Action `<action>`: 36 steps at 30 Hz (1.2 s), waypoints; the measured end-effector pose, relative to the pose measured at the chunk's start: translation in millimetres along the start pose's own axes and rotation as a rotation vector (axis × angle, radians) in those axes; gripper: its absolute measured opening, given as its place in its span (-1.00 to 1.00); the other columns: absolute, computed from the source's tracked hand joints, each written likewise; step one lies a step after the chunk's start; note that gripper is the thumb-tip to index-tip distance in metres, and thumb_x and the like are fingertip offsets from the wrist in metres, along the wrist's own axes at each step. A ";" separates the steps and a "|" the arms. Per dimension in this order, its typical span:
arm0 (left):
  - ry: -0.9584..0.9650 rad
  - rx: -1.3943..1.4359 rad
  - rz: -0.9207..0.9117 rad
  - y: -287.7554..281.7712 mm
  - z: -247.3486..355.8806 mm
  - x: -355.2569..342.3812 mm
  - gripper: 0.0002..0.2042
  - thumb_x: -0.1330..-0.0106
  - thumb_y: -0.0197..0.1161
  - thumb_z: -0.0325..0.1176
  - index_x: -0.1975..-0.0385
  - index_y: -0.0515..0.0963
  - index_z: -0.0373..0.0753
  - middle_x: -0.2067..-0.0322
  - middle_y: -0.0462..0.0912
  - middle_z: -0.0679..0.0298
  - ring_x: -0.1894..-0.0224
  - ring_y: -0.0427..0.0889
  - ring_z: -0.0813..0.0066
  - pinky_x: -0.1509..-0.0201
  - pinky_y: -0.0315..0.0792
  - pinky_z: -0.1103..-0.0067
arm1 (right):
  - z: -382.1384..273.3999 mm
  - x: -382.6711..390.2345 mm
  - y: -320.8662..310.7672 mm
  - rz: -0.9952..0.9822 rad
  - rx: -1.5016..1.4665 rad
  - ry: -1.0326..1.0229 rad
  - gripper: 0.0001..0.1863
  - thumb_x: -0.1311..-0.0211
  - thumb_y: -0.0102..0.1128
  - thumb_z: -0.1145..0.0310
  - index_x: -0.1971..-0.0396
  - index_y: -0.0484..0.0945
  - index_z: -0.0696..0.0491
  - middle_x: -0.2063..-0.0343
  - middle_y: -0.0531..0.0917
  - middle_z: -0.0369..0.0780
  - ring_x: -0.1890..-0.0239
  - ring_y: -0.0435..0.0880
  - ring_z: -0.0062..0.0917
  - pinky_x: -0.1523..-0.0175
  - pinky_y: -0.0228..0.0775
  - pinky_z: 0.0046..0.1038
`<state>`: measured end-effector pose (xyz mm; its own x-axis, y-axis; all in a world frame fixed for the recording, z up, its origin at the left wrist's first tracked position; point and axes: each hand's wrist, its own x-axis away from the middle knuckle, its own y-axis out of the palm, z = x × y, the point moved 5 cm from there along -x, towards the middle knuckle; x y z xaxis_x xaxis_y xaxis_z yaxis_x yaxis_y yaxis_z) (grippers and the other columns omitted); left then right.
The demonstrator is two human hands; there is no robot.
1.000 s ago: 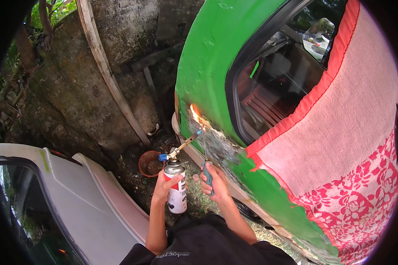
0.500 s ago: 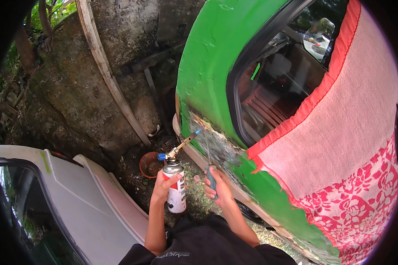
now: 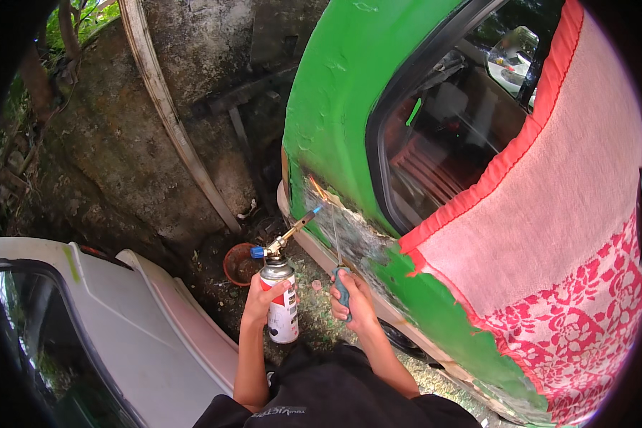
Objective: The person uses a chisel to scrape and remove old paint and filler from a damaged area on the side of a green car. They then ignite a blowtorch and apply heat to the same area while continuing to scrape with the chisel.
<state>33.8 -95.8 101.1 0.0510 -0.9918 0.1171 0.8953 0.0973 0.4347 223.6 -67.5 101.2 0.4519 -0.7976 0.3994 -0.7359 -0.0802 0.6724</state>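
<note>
My left hand [image 3: 259, 301] is wrapped round the white and red can of a gas torch [image 3: 284, 314], held upright. Its brass nozzle slants up to the right, and a blue flame shows at the tip. Flame meets the scorched patch [image 3: 357, 239] on the green car body [image 3: 335, 121], where a small orange flame burns along peeling paint. Closed round a grey-green handle, my right hand [image 3: 358, 303] holds a screwdriver [image 3: 342, 289]. Its long thin shaft points up at the stripped patch; whether the tip touches the metal I cannot tell.
A pink and red patterned towel [image 3: 535, 235] covers the car's right side beside the window [image 3: 449, 135]. At lower left stands a white vehicle [image 3: 150, 321]. Behind the torch, a brown pot [image 3: 241, 265] sits on the ground. A stained wall [image 3: 114, 143] rises at the back left.
The torch has shifted very slightly left. An orange flame along the peeling paint is now brighter and longer. My right hand and the screwdriver have hardly moved.
</note>
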 end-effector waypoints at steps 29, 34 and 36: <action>-0.010 0.017 0.011 -5.4 -0.6 2.5 -0.70 -0.14 0.41 -0.33 0.22 0.50 -0.34 0.43 0.65 0.18 0.50 0.67 0.42 0.40 0.59 0.48 | -0.8 -20.8 11.0 -0.030 0.013 -0.047 -0.68 -0.46 0.07 0.10 0.18 0.39 0.09 0.59 0.41 -0.32 0.81 0.22 -0.73 0.75 0.00 -0.63; 0.020 0.032 0.025 -9.8 4.4 7.0 -0.69 -0.14 0.41 -0.32 0.23 0.50 -0.33 0.44 0.64 0.20 0.50 0.67 0.41 0.41 0.60 0.47 | -0.4 -12.0 3.7 -0.021 0.025 -0.038 -0.68 -0.46 0.07 0.09 0.18 0.39 0.08 0.59 0.41 -0.33 0.80 0.21 -0.74 0.74 -0.01 -0.63; -0.002 0.011 0.037 -12.8 1.7 3.9 -0.69 -0.14 0.41 -0.33 0.23 0.50 -0.33 0.44 0.64 0.19 0.50 0.68 0.40 0.41 0.60 0.47 | -7.7 -22.7 18.0 -0.002 0.044 -0.055 -0.70 -0.47 0.05 0.11 0.19 0.40 0.07 0.61 0.40 -0.34 0.82 0.20 -0.75 0.76 -0.03 -0.65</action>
<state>21.7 -100.7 97.5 0.0828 -0.9874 0.1351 0.8879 0.1346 0.4400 204.0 -46.2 109.0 0.4255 -0.8292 0.3624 -0.7571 -0.1068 0.6445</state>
